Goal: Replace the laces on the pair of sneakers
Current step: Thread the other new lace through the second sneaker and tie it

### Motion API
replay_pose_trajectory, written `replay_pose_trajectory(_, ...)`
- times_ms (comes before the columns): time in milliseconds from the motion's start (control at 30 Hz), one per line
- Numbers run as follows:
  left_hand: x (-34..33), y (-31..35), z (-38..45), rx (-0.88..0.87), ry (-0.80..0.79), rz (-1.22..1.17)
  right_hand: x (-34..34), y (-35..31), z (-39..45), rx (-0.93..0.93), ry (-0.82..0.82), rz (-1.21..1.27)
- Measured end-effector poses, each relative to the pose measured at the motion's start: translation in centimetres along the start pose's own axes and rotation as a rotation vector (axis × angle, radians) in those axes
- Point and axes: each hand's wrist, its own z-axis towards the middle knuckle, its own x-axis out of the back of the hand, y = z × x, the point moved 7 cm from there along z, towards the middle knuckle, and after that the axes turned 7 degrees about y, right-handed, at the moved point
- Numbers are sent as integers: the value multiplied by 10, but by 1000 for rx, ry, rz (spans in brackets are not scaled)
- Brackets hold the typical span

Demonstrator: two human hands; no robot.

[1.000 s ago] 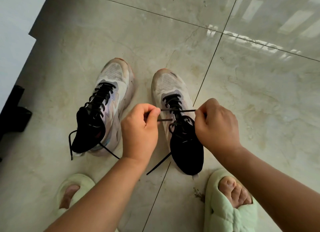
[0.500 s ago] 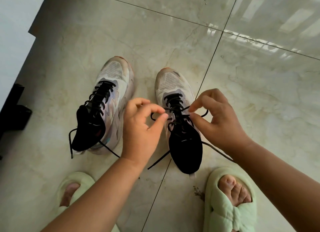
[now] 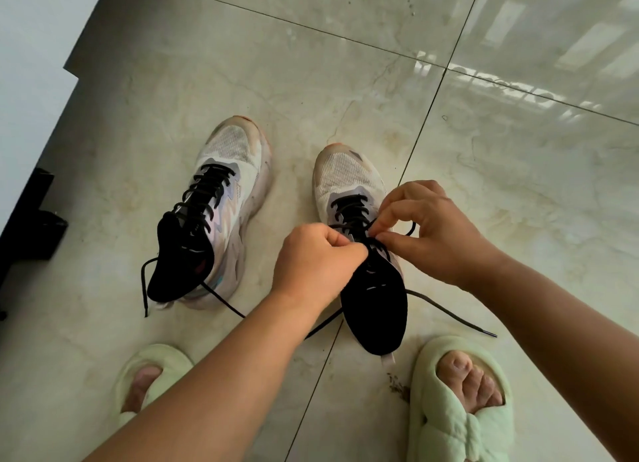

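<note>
Both hands, left hand (image 3: 318, 261) and right hand (image 3: 428, 233), pinch the black lace (image 3: 349, 216) over the right sneaker (image 3: 349, 178) on the floor (image 3: 345, 81); she should, I think, keep the loops even and pull snug.

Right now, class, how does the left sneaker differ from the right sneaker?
The left sneaker is untouched and angled; the right sneaker points straighter, with both hands at its lace. The left sneaker's lace ends trail loose; the left hand and right hand pinch the right sneaker's lace. Both have pale mesh and black laces.
</note>
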Motion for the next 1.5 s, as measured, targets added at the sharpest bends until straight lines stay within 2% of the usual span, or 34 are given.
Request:
replay_pose_trajectory(133,-3,12,-1,-113,21,89,-1,0,-2,-56,-43,51)
replay_pose_trajectory(233,-1,8,-4,-181,23,-32,-2,-1,-2,-39,-40,13)
replay_pose_trajectory(400,13,9,-11,-365,182,-91,-4,1,-5,-69,50,43)
replay_pose_trajectory(500,18,8,-15,-427,235,-110,0,12,-13,-192,107,185)
replay_pose_trajectory(600,22,6,-20,-483,355,-53,-1,18,-20,-259,184,227)
replay_pose_trajectory(667,20,5,-20,-469,380,-54,-5,16,-23,-271,204,249)
replay_pose_trajectory(767,16,6,-14,-420,264,-99,-8,12,-21,-237,146,208)
replay_pose_trajectory(867,13,17,-6,-470,142,-65,-4,14,-18,-225,127,210)
replay_pose_trajectory(1033,10,23,0,-476,98,-14,-1,21,-19,-237,124,234)
replay_pose_trajectory(1167,9,18,-1,-460,128,-64,1,15,-17,-209,58,195)
replay_pose_trajectory(1300,7,18,-2,-480,132,-64,-1,6,-9,-129,63,93)
replay_pose_trajectory(1367,9,17,-2,-488,155,-42,0,6,-8,-138,109,64)
replay_pose_trajectory(1500,25,3,-2,-426,298,-60,8,19,-24,-248,298,143)
